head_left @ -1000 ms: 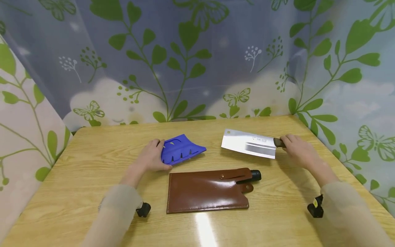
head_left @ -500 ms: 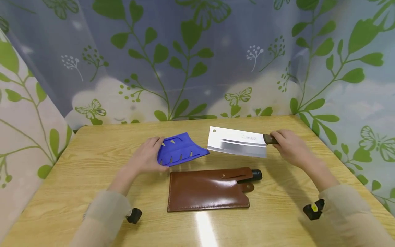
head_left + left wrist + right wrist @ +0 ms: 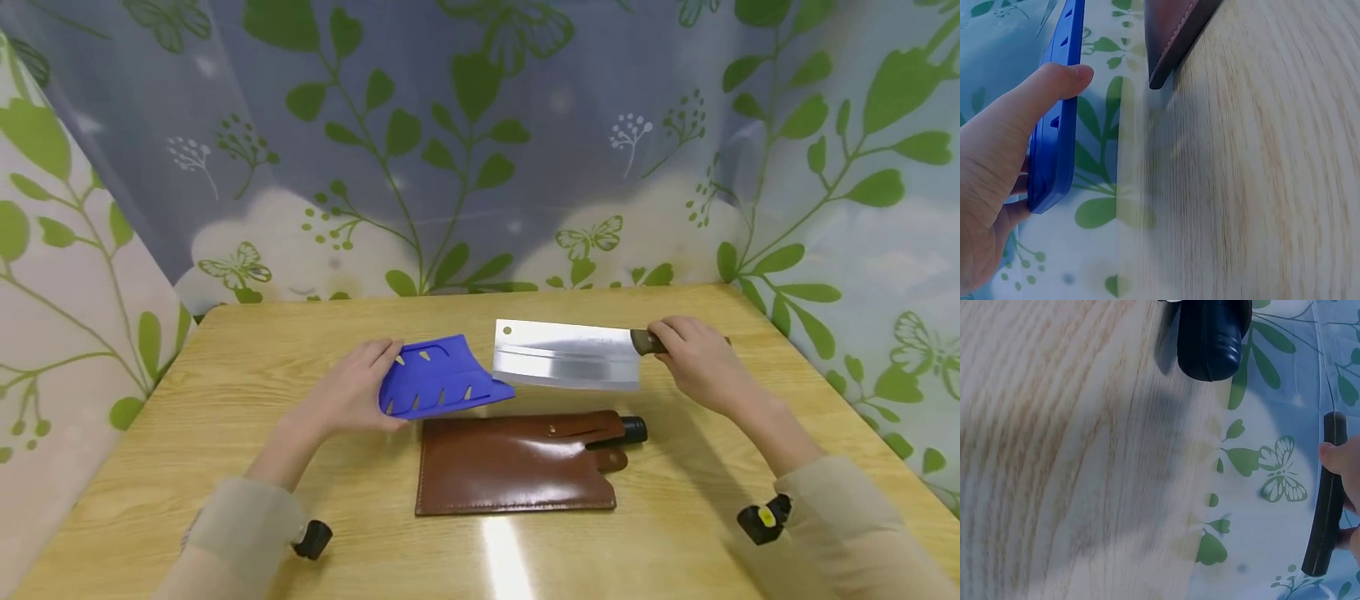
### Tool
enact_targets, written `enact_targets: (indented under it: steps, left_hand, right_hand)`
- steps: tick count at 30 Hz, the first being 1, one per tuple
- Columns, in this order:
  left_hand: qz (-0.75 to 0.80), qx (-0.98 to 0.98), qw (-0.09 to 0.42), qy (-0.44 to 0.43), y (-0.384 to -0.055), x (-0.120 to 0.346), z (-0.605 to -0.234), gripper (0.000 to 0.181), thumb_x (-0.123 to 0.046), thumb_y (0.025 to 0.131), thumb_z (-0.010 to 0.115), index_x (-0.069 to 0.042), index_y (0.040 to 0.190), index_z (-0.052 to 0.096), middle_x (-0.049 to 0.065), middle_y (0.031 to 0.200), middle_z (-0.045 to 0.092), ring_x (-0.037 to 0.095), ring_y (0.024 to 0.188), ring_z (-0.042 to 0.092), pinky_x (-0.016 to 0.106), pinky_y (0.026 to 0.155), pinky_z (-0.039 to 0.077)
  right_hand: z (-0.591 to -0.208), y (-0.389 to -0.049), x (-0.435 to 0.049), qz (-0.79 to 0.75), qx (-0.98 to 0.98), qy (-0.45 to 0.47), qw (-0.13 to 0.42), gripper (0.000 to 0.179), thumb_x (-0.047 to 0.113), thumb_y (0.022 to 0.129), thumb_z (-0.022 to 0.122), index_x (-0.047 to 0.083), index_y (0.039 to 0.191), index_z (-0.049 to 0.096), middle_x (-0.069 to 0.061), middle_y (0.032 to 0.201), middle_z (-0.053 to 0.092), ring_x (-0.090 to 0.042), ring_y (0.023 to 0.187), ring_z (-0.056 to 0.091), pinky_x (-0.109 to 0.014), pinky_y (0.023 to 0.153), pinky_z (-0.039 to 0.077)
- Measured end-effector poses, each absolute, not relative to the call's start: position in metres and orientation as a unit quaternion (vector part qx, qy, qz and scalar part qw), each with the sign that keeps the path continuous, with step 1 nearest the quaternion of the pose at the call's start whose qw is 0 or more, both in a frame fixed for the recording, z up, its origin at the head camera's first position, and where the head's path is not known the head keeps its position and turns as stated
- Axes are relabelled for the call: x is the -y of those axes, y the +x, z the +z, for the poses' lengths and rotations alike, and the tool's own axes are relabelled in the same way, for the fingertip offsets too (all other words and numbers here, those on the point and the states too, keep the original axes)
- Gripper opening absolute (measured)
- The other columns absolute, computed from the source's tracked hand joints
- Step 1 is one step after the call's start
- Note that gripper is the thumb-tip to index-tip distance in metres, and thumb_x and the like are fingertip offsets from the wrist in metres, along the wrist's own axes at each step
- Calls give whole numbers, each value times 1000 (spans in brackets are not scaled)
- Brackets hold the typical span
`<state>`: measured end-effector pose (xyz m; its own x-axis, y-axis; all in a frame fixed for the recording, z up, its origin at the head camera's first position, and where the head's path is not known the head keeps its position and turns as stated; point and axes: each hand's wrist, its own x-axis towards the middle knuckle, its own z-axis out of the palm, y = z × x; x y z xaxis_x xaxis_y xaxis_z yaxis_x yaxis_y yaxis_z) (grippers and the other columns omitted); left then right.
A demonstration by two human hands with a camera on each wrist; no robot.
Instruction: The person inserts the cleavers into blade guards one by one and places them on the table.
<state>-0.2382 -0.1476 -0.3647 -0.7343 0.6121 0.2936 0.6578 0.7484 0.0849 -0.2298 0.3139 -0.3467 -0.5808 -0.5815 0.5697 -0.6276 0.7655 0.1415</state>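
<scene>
My left hand [image 3: 356,392] grips a blue plastic blade guard [image 3: 442,379] with slots along its sides, thumb on the near edge and fingers round the far edge in the left wrist view. The guard's pointed right end reaches the tip of a cleaver [image 3: 562,354]. My right hand [image 3: 701,367] holds that cleaver by its dark handle [image 3: 1329,500], with the broad steel blade pointing left. Both things are lifted over the table. Below them lies a brown leather sheath [image 3: 517,467], and a black handle end [image 3: 634,429] sticks out of its right side.
The wooden table [image 3: 360,525] runs back to a patterned curtain [image 3: 525,167] with green leaves and butterflies. Similar curtains stand at left and right. A small black wrist camera [image 3: 312,540] sits on the left sleeve, another wrist camera [image 3: 765,518] on the right.
The cleaver has moved left in my right hand until its tip meets the blue guard. My left hand has raised the guard and tilted it. The leather sheath stays put.
</scene>
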Motion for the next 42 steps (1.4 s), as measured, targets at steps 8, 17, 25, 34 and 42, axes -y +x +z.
enact_targets:
  steps: [8, 17, 25, 34, 42]
  left_hand:
    - [-78, 917, 129, -370, -236, 147, -365, 109, -50, 56, 80, 9, 136, 37, 24, 128, 46, 39, 118, 43, 49, 99, 35]
    - [-70, 909, 137, -388, -232, 146, -366, 109, -51, 54, 80, 10, 135, 39, 23, 127, 47, 38, 118, 44, 47, 100, 35]
    - [-62, 907, 134, -393, -227, 142, -365, 108, -52, 55, 79, 9, 135, 39, 23, 127, 47, 39, 118, 44, 48, 99, 36]
    - [-58, 905, 138, -399, -226, 141, -366, 106, -49, 56, 79, 10, 134, 39, 24, 126, 48, 39, 117, 45, 47, 101, 34]
    - [-51, 904, 142, -400, -227, 139, -368, 108, -52, 55, 78, 10, 134, 39, 23, 126, 48, 37, 117, 45, 46, 100, 36]
  right_hand:
    - [-345, -228, -313, 33, 892, 328, 311, 40, -7, 69, 74, -8, 104, 57, -23, 94, 57, -41, 83, 56, -51, 64, 46]
    - [-348, -229, -303, 23, 900, 315, 299, 38, -6, 71, 73, -8, 104, 57, -23, 95, 57, -41, 85, 56, -52, 67, 47]
    - [-355, -230, -297, 38, 905, 306, 292, 36, -8, 72, 71, -8, 104, 56, -24, 96, 56, -43, 86, 55, -53, 69, 47]
    - [-358, -226, -296, 39, 907, 295, 298, 36, -8, 70, 72, -9, 103, 56, -24, 95, 57, -42, 84, 56, -53, 66, 48]
    - [-362, -226, -298, 45, 909, 292, 294, 36, -8, 71, 71, -9, 103, 56, -26, 95, 57, -43, 83, 56, -52, 66, 48]
